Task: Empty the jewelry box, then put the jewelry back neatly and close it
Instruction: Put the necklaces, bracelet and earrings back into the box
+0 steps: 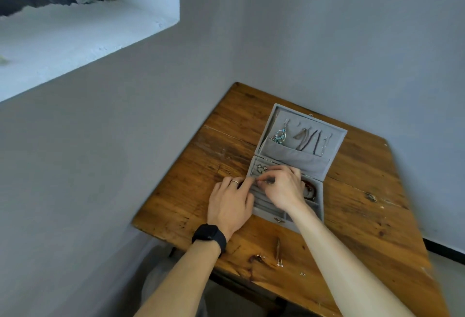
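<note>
loose brownish piece (256, 258) is lying nearest on the wooden table (364, 216), between the two forearms, with a long thin earring (278, 248) just right of it and tiny studs (302, 274) further right. going left to right: black watch (209, 237) is sitting on the left wrist. left hand (230, 201), wearing a ring (234, 182), is resting at the left rim of the open grey jewelry box (266, 218), fingers curling in; cannot tell if they are gripping anything. box is sitting mid-table, its lid (302, 158) leaning back. small earrings (261, 168) are lying in the back-left compartment. teal earring (279, 136) and thin necklaces (310, 140) are hanging inside the lid, ends tucking into its pocket. right hand (283, 188) is hovering over the box tray, thumb and forefinger pinching a small metal piece (264, 180) right by the left fingertips. red bracelet (309, 188) is lying in the right compartment, partly hidden by the right hand.
</note>
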The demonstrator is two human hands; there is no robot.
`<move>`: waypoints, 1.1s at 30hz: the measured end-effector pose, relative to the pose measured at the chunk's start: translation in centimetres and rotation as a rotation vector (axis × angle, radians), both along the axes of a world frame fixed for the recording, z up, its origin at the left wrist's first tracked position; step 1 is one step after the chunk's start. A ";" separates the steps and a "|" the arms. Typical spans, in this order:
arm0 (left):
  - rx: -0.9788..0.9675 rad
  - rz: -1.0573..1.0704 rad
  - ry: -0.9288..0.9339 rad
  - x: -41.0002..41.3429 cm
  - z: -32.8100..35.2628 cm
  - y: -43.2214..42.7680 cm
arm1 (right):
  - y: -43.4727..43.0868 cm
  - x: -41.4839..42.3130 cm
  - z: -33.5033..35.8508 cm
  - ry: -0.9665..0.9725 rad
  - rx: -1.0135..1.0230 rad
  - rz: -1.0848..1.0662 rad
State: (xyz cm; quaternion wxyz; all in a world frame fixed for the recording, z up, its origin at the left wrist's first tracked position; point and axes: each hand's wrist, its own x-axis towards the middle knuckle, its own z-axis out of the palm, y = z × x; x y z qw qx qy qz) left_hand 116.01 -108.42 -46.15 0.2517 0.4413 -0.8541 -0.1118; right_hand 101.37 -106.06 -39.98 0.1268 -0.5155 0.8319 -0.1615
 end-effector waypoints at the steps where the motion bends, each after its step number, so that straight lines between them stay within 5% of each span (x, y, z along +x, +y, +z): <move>1: -0.001 0.002 -0.008 0.0 0.0 0.0 | 0.0 0.0 0.1 -0.011 -0.001 -0.004; 24: 0.042 0.025 -0.072 -0.2 -0.2 -0.2 | 0.2 0.8 -0.6 0.385 -0.103 0.139; 33: 0.097 -0.048 -0.184 0.0 1.3 -1.0 | 2.0 -0.4 0.4 0.203 -0.200 0.104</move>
